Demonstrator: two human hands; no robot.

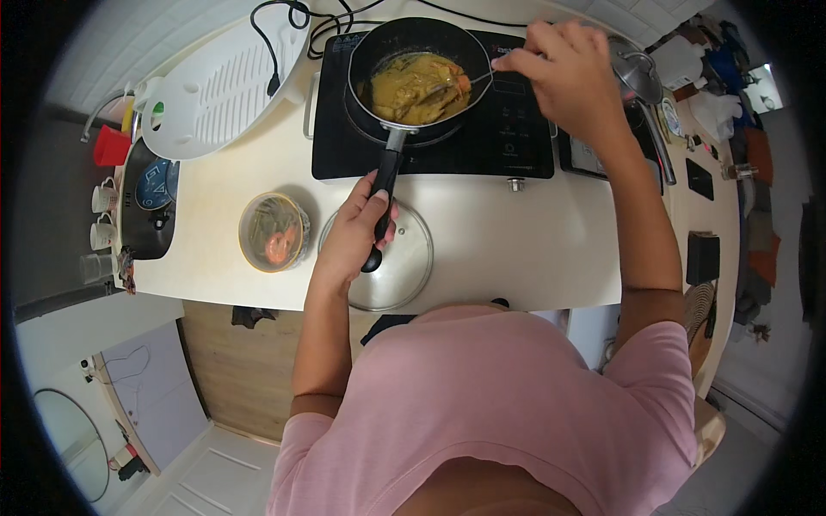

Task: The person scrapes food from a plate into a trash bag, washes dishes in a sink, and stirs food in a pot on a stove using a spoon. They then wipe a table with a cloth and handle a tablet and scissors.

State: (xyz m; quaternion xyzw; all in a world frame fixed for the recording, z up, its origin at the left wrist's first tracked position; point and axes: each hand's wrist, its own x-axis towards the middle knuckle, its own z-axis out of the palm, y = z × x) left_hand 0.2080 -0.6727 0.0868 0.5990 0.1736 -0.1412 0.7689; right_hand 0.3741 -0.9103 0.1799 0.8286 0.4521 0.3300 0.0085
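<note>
My left hand [362,222] grips the black handle [388,169] of a dark frying pan [361,55], which stands on an electric cooktop [510,138]. Thick yellow-brown food [413,84] with some orange pieces fills part of the pan. In my right hand [568,71], over the pan's right rim, is the thin handle of a metal utensil [481,77]; its head sits in the food, so its full shape is partly hidden. Partly under my left hand and the pan handle, a glass lid [403,274] lies on the counter.
A clear bowl [304,222] with orange and green pieces stands left of the lid. Farther left, a white slotted rack [193,145] reaches beside the sink [148,242]. A black cable [261,39] hangs over the rack. A second pot lid [635,68] is right of my right hand.
</note>
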